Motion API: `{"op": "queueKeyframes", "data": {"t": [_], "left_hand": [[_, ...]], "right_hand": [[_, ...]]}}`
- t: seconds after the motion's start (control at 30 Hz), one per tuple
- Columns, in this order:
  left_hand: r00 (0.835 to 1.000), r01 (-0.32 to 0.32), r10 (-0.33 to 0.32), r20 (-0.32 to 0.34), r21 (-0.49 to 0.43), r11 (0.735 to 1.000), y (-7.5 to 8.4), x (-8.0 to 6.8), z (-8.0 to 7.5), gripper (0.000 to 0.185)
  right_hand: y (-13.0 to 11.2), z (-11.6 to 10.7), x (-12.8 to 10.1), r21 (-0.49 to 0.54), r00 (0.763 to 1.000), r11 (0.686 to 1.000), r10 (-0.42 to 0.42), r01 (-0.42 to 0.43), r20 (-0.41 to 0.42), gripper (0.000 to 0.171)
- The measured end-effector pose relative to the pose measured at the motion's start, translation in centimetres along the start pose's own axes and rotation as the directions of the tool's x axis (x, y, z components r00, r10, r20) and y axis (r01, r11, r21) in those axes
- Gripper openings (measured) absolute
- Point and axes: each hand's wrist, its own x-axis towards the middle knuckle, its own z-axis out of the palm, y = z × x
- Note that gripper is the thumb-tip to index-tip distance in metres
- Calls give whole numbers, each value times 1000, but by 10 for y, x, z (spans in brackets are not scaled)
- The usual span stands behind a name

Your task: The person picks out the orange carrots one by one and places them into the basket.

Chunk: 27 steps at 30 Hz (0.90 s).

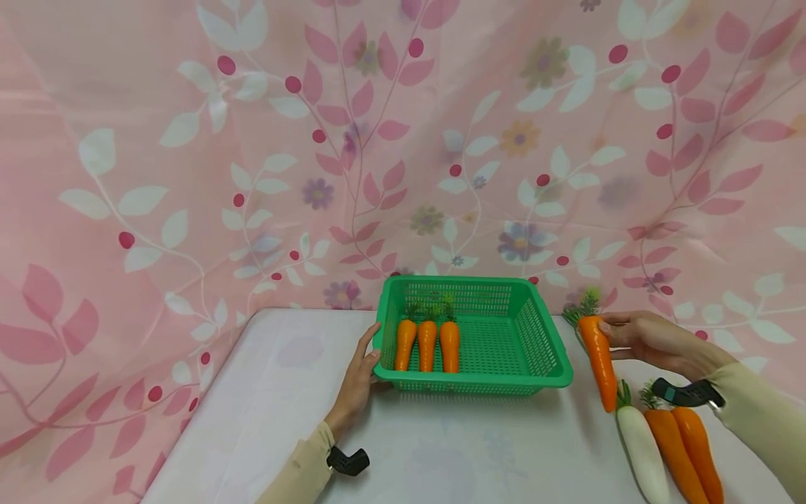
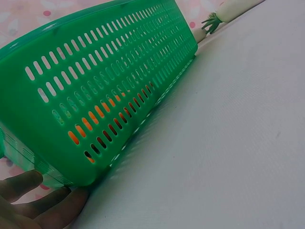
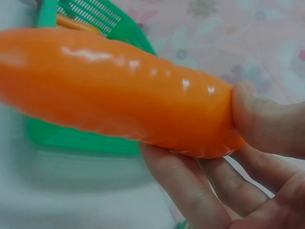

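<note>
**One carrot lifted at your right, basket steadied at your left**

Nearest you, at about 4 o'clock on the table (image 1: 283, 392), lie a white radish (image 1: 642, 448) and two carrots (image 1: 686, 448) side by side, touching or nearly so, leafy ends pointing away from you.

Just beyond them, at 3 o'clock, your right hand (image 1: 655, 343) has its grip clenched around the thick top end of another carrot (image 1: 598, 360). Your thumb presses one side and your fingers (image 3: 200, 191) curl beneath it. This carrot hangs above the table with its tip toward you and its green tuft away, just beside the basket's right rim but apart from it.

At 10 o'clock, your left hand (image 1: 359, 381) rests on the table against the near left corner of the green basket (image 1: 548, 350). Its grip is released: the fingers (image 2: 28, 183) lie fairly straight against the basket's wall and hold nothing.

The basket sits flat at 12 o'clock. Inside it, toward the left, three carrots (image 1: 427, 344) lie in a row, close together, tips toward you and greens toward the far wall.

Behind the table hangs a pink cloth (image 1: 189, 175) printed with leaves and flowers.
</note>
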Motion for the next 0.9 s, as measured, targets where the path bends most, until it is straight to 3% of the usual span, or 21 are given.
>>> {"op": "queueKeyframes", "data": {"t": [0.17, 0.43, 0.67, 0.9], "left_hand": [[1000, -1, 2, 9, -12, 1000, -2, -1, 0, 51], [1000, -12, 12, -7, 7, 1000, -2, -1, 1, 51], [999, -26, 27, -29, 27, 999, 0, 1, 0, 51], [999, -36, 37, -16, 52, 998, 2, 1, 0, 51]], "right_hand": [[-3, 8, 12, 4, 1000, 1000, -7, 7, 15, 39], [-10, 20, 29, -1, 992, 998, -65, 65, 108, 35], [-20, 30, 44, 0, 995, 998, -66, 66, 77, 35], [-24, 42, 58, -1, 996, 998, -57, 57, 68, 47]]}}
